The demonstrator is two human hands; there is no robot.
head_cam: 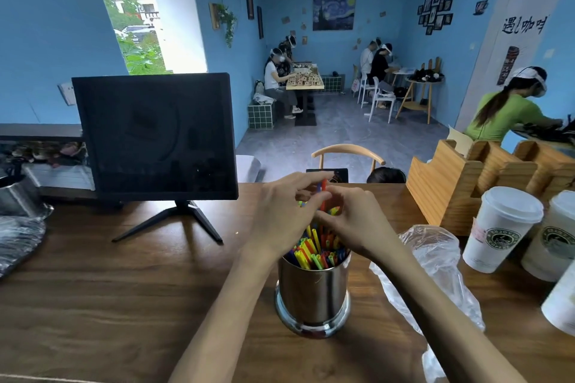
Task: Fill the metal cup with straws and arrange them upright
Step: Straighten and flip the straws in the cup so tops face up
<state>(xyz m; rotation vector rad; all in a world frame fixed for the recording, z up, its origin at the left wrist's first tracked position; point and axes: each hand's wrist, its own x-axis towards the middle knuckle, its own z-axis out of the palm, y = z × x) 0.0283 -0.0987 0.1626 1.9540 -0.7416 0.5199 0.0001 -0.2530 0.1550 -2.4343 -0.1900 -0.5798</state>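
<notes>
A shiny metal cup [312, 292] stands on the wooden counter in front of me, packed with several coloured straws [311, 253] standing upright. Above the cup, my left hand [281, 214] and my right hand [357, 221] meet over the straw tops. Both hands pinch a few taller straws, red and blue, that stick up between the fingertips near the middle. The lower part of those straws is hidden behind my hands.
A black monitor [155, 137] on a stand sits left of the cup. A crumpled clear plastic bag [435, 264] lies to the right, with white paper cups [501, 227] and a wooden organiser [460, 183] beyond it. Another metal container [17, 196] is at far left.
</notes>
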